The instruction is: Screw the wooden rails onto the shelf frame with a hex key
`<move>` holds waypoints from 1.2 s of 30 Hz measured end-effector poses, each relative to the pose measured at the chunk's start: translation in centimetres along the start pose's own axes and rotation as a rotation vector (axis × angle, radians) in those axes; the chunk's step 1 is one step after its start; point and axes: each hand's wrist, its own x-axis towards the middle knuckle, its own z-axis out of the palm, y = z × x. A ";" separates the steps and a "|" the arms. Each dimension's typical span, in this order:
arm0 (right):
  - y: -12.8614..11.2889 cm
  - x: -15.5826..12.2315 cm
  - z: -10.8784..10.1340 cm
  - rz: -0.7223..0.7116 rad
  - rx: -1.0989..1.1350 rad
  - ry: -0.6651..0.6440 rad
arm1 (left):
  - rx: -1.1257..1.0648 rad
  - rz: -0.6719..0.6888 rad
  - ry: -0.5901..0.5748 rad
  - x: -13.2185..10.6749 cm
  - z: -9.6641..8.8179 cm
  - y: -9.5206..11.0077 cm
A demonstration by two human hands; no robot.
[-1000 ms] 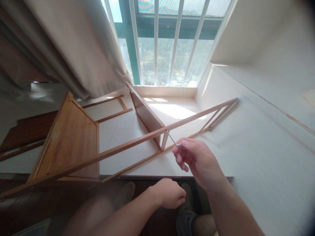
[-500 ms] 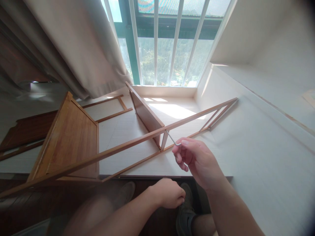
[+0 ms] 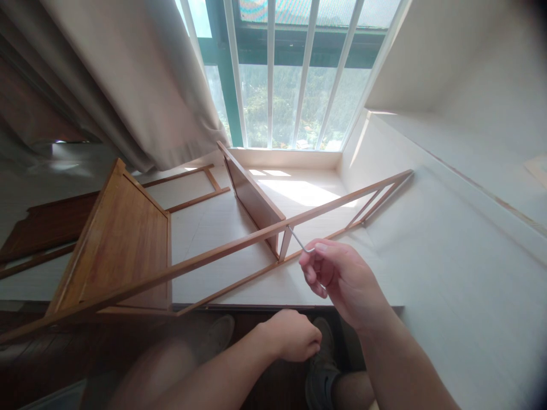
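Pinched between the thumb and fingers of my right hand (image 3: pixel 335 273) is the bent end of a thin metal Allen key (image 3: pixel 301 242). Its far end meets the wooden frame (image 3: pixel 239 245) where a brown shelf board (image 3: pixel 252 196) joins it. The frame lies on its side, with long rails and short crosspieces. My left hand (image 3: pixel 293 336) hangs lower, apart from the frame, with its fingers curled closed; whether anything is inside them is hidden. A wider wooden panel (image 3: pixel 128 245) stands at the frame's left part.
A second wooden frame (image 3: pixel 199 205) with a dark panel (image 3: pixel 51 225) lies behind on the left. The pale platform (image 3: pixel 205 239) ends at a front edge above my shoes (image 3: pixel 322 364). A barred window (image 3: pixel 290 102), a curtain (image 3: pixel 141 80) and a white wall (image 3: pixel 461 245) surround it.
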 end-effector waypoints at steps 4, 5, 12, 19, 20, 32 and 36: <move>0.0 0.0 0.0 0.005 0.002 0.000 | -0.003 -0.003 -0.011 0.0 -0.2 0.0; 0.0 0.0 0.0 0.005 0.001 -0.001 | -0.004 -0.004 -0.012 0.0 -0.2 0.1; 0.1 0.1 0.0 -0.017 -0.029 0.015 | -0.018 -0.008 -0.010 0.0 -0.3 0.1; 0.3 0.2 -0.2 -0.057 -0.092 0.006 | -0.009 0.012 0.004 0.2 0.2 -0.1; 0.4 0.2 -0.2 -0.063 -0.117 0.010 | -0.009 0.012 0.005 0.2 0.2 -0.1; 0.5 -0.2 0.0 -0.091 -0.133 0.036 | -0.008 0.019 0.006 0.2 0.4 -0.2; 0.3 -0.3 0.0 -0.080 -0.048 0.019 | -0.006 0.009 0.000 0.2 0.3 -0.1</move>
